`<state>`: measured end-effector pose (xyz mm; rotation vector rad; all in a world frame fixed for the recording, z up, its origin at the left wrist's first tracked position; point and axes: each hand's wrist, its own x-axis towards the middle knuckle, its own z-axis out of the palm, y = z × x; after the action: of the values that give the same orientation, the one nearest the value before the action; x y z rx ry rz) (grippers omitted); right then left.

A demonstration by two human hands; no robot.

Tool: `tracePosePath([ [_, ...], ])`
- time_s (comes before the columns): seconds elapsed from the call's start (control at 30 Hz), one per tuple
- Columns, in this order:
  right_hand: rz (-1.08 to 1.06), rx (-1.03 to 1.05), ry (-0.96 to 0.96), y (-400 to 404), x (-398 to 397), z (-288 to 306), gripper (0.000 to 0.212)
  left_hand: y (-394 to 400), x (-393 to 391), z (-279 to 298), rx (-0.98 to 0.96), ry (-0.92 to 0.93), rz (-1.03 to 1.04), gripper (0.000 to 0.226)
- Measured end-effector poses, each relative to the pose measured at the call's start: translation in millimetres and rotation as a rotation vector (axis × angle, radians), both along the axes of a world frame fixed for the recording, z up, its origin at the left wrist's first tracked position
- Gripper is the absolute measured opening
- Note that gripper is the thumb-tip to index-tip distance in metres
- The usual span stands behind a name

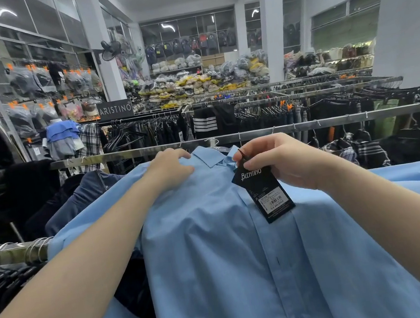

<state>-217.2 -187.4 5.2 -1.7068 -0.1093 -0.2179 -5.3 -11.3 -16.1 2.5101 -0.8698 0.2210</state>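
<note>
Both hands busy: left hand [173, 165] grips the light blue shirt [217, 253] by the fabric next to its collar. Shirt's hooked on the metal clothes rail [334, 121], front spread toward the camera. Right hand [283, 161] pinches the top of the black Blentino hang tag [264, 194], which lies on the button placket.

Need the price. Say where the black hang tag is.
Head view, right of centre: the black hang tag lies on the light blue shirt below the collar, its top pinched by the right hand.

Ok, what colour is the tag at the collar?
The tag is black with white lettering, pinched by the right hand over the shirt. Head view shows it.
</note>
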Motion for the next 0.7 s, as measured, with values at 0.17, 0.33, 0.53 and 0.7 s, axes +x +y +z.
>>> tracePosePath([
  [0.17, -0.094, 0.121, 0.004, 1.1, 3.7, -5.3, 0.027, -2.0, -25.2, 6.5, -0.172, -0.021, -0.218, 0.015],
  [0.33, -0.165, 0.172, -0.041, 4.7, 8.0, -5.6, 0.028, -2.7, -75.1, 26.4, -0.378, 0.481, -0.609, 0.041],
  [0.53, -0.237, 0.183, -0.059, 7.5, 8.9, -7.3, 0.024, -6.7, -98.1, 32.9, -0.338, 0.531, -0.541, 0.011],
  [0.7, -0.272, 0.208, -0.058, 8.3, 8.9, -8.1, 0.022, -11.6, -101.9, 26.5, -0.409, 0.643, -0.457, 0.009],
])
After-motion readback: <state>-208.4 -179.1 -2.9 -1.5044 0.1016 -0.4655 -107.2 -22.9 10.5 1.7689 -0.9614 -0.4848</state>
